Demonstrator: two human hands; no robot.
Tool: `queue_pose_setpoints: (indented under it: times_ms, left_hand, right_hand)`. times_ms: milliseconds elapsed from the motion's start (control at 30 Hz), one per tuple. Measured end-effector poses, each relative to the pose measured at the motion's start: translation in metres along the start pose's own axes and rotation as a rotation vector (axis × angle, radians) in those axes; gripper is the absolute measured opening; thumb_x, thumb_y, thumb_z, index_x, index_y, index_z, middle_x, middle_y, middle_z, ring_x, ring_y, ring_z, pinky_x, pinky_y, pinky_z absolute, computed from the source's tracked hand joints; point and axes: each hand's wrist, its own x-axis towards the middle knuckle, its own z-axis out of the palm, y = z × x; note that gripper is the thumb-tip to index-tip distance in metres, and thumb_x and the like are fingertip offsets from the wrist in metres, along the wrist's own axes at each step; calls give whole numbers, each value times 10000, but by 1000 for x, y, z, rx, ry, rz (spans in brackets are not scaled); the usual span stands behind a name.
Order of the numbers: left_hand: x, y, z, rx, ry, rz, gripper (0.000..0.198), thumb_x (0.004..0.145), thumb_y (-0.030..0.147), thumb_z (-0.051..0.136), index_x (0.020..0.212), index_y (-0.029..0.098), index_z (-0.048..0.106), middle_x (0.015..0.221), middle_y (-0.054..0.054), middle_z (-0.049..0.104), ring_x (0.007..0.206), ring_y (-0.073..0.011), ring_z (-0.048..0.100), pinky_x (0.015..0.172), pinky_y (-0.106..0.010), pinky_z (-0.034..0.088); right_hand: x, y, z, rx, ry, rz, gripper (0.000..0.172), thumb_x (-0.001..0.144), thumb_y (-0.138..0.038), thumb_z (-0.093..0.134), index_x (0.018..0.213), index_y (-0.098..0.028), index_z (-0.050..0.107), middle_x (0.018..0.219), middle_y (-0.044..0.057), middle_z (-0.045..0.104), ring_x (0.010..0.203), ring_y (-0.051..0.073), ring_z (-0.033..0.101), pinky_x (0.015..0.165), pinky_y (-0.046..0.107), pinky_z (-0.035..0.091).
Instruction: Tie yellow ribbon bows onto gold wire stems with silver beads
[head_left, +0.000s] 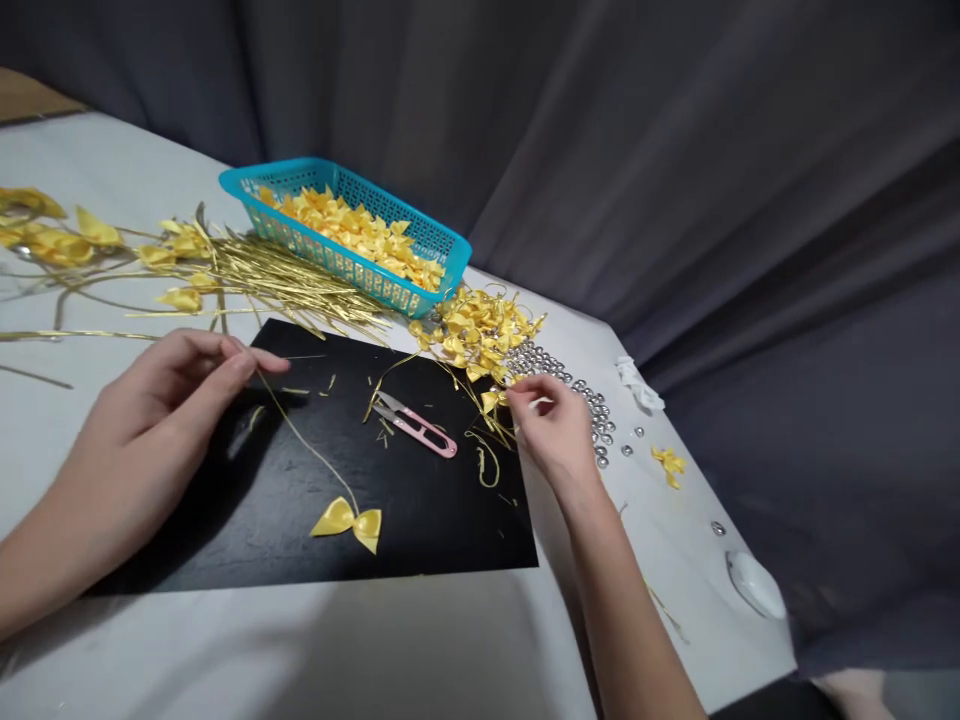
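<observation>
Your left hand (180, 400) comes in over the near left corner of the black board (450, 520), thumb and forefinger pinching a thin thread (319, 455); what looks like a needle (304, 357) juts past the fingertips. On the thread's other end, one yellow bow (367, 525) lies by the board's near edge and appears already strung. Pink snips (427, 432) rest right of the board's middle among cord scraps (385, 432). Your right hand (555, 425) is at the board's far right corner, fingertips brought together against a second bow (493, 401); you can't tell from here whether they grip it. Metal studs (600, 412) spread beyond it towards the desk's (420, 640) right edge, with a loose bow (668, 466) past them. Off the board's far right corner sits a heap of bows (480, 325) with gold loops, seemingly further along. Gold cords (292, 280) lie bunched past the board's far left corner. Near the desk's far edge, your teal basket (454, 265) holds many bows that look plain, so plenty seems left: one in hand, many waiting.
</observation>
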Motion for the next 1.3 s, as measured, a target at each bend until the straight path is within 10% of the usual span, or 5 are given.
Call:
queue_pose_setpoints:
  times_ms: [300,867,1300]
  left_hand:
    - [-11,-3,7,99,-150,-28,178,851,426,474,785,265,513,750,29,583,757,-192,527,653,-308,366]
    - [-26,-18,6,134,-326,160,192,842,439,514,778,259,538,815,3,720,801,-183,666,687,-271,500]
    - [-23,-19,6,174,-363,162,192,833,428,519,789,244,555,803,5,715,759,-153,646,677,-227,494]
  right_hand:
    - [22,50,10,-209,114,-43,244,738,-255,526,889,-161,692,869,79,664,651,180,533,647,305,402]
    - [-4,10,17,-113,375,-217,186,810,-305,500,822,-156,611,781,56,694,400,102,500,486,253,421]
    - [34,66,13,-286,239,-233,343,792,-219,493,1045,-100,692,1058,173,646,999,310,526,908,466,398]
